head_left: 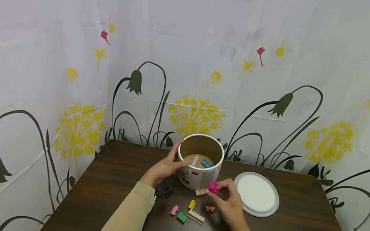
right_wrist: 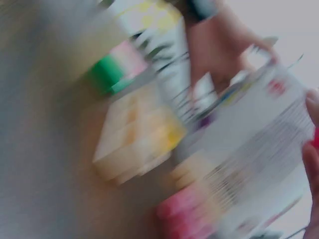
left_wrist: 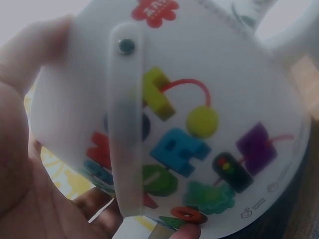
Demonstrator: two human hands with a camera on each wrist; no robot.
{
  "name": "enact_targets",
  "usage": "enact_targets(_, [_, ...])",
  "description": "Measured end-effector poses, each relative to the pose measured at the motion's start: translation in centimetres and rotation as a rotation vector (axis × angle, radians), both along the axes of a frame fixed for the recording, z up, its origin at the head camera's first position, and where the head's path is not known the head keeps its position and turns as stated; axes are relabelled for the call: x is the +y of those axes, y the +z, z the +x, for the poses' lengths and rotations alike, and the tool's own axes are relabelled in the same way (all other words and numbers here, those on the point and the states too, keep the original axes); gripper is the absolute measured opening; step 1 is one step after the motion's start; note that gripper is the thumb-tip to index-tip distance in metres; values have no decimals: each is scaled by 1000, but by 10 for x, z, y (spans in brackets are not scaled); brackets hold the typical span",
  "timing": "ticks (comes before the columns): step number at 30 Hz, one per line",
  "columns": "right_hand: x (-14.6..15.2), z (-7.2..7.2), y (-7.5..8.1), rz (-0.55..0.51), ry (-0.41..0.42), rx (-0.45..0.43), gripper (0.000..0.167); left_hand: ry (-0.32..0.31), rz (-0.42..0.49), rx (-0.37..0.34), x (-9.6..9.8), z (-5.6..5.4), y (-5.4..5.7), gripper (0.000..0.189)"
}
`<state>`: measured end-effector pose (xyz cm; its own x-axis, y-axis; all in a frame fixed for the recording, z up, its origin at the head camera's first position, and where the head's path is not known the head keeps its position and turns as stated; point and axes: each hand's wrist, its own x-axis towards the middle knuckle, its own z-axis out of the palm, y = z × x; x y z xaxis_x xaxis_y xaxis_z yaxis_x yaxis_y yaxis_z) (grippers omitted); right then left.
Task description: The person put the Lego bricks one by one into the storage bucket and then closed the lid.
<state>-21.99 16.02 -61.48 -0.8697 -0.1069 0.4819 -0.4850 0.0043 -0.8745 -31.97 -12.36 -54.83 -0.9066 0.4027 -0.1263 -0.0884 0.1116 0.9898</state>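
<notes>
My left hand [head_left: 165,167] grips the left side of a round white bucket [head_left: 203,174], its thumb over the front rim. The left wrist view shows the bucket's printed wall and a pale strap handle [left_wrist: 127,124]. On the bucket floor lie a light pink block [head_left: 194,160] and a blue block [head_left: 206,164]. My right hand [head_left: 230,207] pinches a small magenta block [head_left: 213,187] between thumb and fingers, just in front of the bucket's right side. The right wrist view is blurred, with only a sliver of the magenta block [right_wrist: 315,138] at its edge.
Before the bucket lie a beige block [head_left: 201,192], a yellow piece [head_left: 192,205], a dark pink piece [head_left: 210,209], a pink piece [head_left: 174,210], a green block [head_left: 182,217] and a long beige block [head_left: 196,217]. A white lid [head_left: 257,193] lies to the right on the brown table [head_left: 304,225].
</notes>
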Motion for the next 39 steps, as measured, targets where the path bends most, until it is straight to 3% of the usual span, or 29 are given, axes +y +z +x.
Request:
enact_targets(2, [0, -7, 22, -22, -47, 70, 37, 0, 3, 1, -1, 0, 0, 93])
enact_targets(6, [1, -24, 65, -24, -51, 110, 35, -2, 3, -2, -1, 1, -1, 97])
enact_targets(11, [1, -47, 104, -30, -46, 76, 35, 6, -3, -7, -1, 1, 0, 97])
enact_targets(16, [-9, -84, 126, -121, -109, -12, 34, 6, -17, -11, -2, -1, 5, 96])
enact_targets(19, [-19, -110, 132, -164, -124, -62, 33, 15, -18, -5, -3, -1, 5, 95])
enact_targets(21, [-26, -127, 132, -186, -69, -97, 32, 23, -14, -4, -2, -1, 3, 94])
enact_targets(24, [-33, -145, 123, -125, 29, -152, 29, 12, -12, -5, 0, 1, 0, 95])
enact_targets(29, [-41, -148, 111, 37, 100, -148, 27, -13, -21, -20, -1, 3, -2, 97])
enact_targets(34, [-46, -148, 112, 50, 93, -100, 31, 8, -76, -11, -3, -1, 7, 101])
enact_targets(39, [-44, -150, 112, 34, 37, -124, 33, -11, -116, 39, 0, -8, 14, 106])
